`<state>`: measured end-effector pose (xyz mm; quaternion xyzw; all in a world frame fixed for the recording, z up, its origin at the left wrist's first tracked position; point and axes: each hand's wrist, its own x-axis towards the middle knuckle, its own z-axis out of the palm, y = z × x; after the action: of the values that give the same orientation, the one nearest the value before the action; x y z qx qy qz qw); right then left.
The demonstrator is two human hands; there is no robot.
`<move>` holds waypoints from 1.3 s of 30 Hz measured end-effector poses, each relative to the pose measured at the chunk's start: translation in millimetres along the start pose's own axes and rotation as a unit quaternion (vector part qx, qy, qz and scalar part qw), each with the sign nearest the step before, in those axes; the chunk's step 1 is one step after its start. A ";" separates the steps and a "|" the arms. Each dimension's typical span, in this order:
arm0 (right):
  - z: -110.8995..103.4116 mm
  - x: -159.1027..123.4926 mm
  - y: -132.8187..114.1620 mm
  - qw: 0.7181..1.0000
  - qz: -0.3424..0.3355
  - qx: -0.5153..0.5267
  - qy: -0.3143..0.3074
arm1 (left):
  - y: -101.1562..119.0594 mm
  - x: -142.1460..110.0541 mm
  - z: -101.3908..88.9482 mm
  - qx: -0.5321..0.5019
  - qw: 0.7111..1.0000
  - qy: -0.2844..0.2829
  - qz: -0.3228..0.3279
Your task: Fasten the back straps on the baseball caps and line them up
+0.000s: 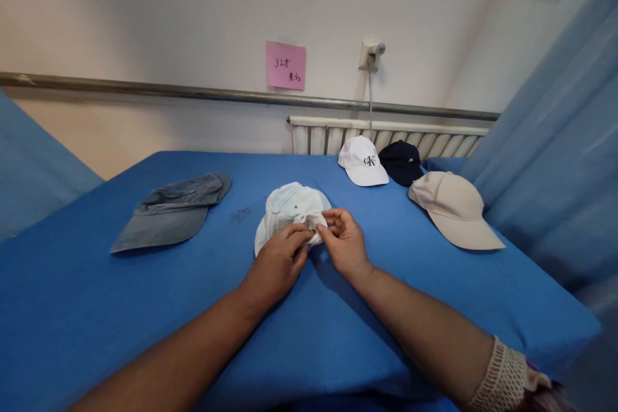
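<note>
A pale mint baseball cap (290, 199) rests in the middle of the blue-covered table, its back strap side toward me. My left hand (280, 264) pinches the strap edge at the cap's near side, fingertips close to a small fastening there. From the right, my right hand (345, 241) grips the same strap area between thumb and fingers. Both hands are closed on the cap, almost meeting. The exact fastening between the fingertips is partly hidden. The cap's brim lies on the far side, mostly out of sight.
A grey cap (168, 209) lies to the left. At the back right are a white cap (363, 161), a dark navy cap (400, 161) and a beige cap (451, 206). A radiator (313, 138), metal rail (193, 91) and blue curtains (555, 141) border the blue table (145, 309).
</note>
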<state>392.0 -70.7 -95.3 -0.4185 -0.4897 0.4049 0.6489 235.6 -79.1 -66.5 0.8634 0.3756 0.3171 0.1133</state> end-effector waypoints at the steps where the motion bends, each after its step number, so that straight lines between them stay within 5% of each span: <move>1: 0.6 -0.4 -1.2 1.000 0.000 0.001 0.000 | -0.1 0.2 -1.0 0.003 1.000 -0.003 -0.002; 7: -3.6 0.5 -6.9 1.000 -0.016 -0.004 -0.015 | -4.5 4.8 -9.3 -0.108 0.988 0.000 -0.111; 10: -11.0 3.8 -10.5 0.991 -0.078 -0.095 -0.057 | -12.1 9.6 -15.3 -0.243 0.952 -0.017 -0.187; 14: -19.6 10.5 -15.2 0.945 -0.192 -0.215 -0.155 | -20.6 14.1 -23.0 -0.368 0.894 -0.039 -0.253; 19: -22.2 14.3 -13.7 0.929 -0.175 -0.232 -0.229 | -22.8 14.4 -26.4 -0.395 0.868 -0.041 -0.297; 24: -20.8 11.0 -9.1 0.926 -0.147 -0.238 -0.254 | -22.8 14.8 -27.1 -0.372 0.883 -0.052 -0.282; 32: -19.8 14.3 -4.4 0.915 -0.160 -0.276 -0.248 | -12.3 13.6 -28.5 -0.154 0.976 -0.063 -0.138; 39: -21.9 16.2 -3.9 0.933 -0.080 -0.238 -0.259 | -13.9 14.2 -22.7 -0.250 0.948 -0.097 -0.173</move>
<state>416.9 -60.0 -90.6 -0.4005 -0.7548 0.3174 0.4113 220.6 -60.2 -48.5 0.7560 0.4149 0.2913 0.4141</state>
